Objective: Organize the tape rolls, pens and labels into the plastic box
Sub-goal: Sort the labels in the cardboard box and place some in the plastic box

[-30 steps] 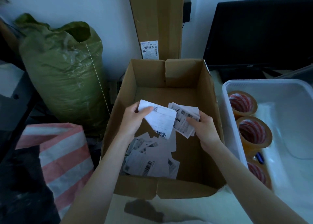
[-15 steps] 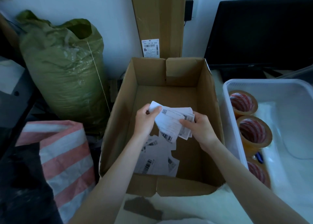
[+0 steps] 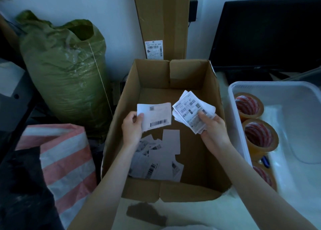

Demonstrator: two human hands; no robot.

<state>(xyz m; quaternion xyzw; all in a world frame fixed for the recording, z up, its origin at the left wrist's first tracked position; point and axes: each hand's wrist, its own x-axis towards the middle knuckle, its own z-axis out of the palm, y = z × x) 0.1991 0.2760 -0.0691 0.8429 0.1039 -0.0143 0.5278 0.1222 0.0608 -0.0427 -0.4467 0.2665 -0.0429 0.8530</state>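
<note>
standing open at the middle of the desk (image 3: 191,210), a cardboard box (image 3: 214,142) takes up most of the view, w/ a dark monitor (image 3: 267,33) behind its far right corner and a tall flat carton (image 3: 161,21) upright against the wall behind its far edge. off the desk's left edge sit a stuffed green sack (image 3: 66,76) and, nearer, a red-and-white striped bag (image 3: 64,160). the plastic box (image 3: 295,108) lies just beside the cardboard box on its right, at the desk's right edge; along its left wall stands a row of tape rolls (image 3: 258,137), brown w/ red-and-white print, approx three showing, the nearest one blurred. a small blue item, prob a pen (image 3: 265,160), lies btwn the 2nd and 3rd roll. on the cardboard box's floor, toward the near left corner, is a loose heap of labels (image 3: 156,162), some face down. above it the right hand (image 3: 214,130) holds a fanned stack of labels (image 3: 192,111), thumb pressed on top, fingers curled under. the left hand (image 3: 132,127) pinches a single label (image 3: 154,116) by its left edge, thumb on the front, fingers behind, barcode facing up. the two held lots sit just apart, not touching.
</note>
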